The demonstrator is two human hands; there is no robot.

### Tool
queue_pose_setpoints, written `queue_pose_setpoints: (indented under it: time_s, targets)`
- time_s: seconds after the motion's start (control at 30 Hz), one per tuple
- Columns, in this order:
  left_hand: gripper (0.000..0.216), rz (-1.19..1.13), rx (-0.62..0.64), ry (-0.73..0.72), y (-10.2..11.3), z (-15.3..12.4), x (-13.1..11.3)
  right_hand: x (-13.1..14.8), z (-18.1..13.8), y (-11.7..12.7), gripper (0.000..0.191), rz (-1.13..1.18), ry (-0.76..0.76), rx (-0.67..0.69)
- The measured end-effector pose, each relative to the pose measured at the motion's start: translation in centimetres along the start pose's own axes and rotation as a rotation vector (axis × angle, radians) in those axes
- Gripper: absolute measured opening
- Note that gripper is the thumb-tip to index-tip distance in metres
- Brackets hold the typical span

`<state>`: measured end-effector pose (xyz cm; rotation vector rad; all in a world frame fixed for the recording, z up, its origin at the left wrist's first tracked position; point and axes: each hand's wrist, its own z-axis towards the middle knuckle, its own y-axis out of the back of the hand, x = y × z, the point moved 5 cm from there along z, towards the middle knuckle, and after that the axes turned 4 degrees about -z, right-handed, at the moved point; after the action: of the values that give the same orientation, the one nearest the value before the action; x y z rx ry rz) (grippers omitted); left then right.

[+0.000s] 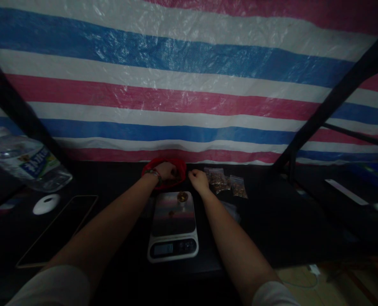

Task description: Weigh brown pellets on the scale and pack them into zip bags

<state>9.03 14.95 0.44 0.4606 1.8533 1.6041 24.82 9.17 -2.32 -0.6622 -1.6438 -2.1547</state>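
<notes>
My left hand (167,171), with bands on its wrist, reaches into a red bag (151,165) that lies open at the back of the table. Its fingers curl down among dark contents; what they hold is too dim to make out. Just right of the bag's rim, my right hand (199,180) rests with curled fingers; anything inside them is hidden. Between my forearms sits a digital scale (174,227) with a metal plate. A small round cup (182,197) with brownish contents stands on the plate's back right. Small filled zip bags (239,187) lie beside my right hand.
Clear plastic bags (231,210) lie by my right forearm. At left are a large plastic bottle (29,163), a white rounded object (46,204) and a phone-like dark slab (59,229). A striped sheet (182,85) hangs behind the table, with dark frame bars (325,106) on both sides.
</notes>
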Motion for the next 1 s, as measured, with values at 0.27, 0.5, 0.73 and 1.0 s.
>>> queue_pose_setpoints:
  time_s: [0.27,0.5,0.73,1.0]
  targets:
    - [0.024,0.01,-0.052,0.006,0.6,-0.5,0.3,0.1,0.3,0.1,0.033,-0.036,0.017,-0.001]
    - [0.021,0.014,-0.082,-0.053,2.0,-1.7,-0.1,0.1,0.2,0.0,0.034,-0.031,0.016,0.009]
    - [0.023,-0.027,-0.036,-0.11,5.3,-5.5,-2.7,-0.1,0.2,0.0,0.034,-0.019,0.005,-0.004]
    - [0.013,-0.117,0.08,-0.214,4.8,-12.9,-7.7,-0.4,0.3,-0.2,0.034,0.001,0.014,-0.009]
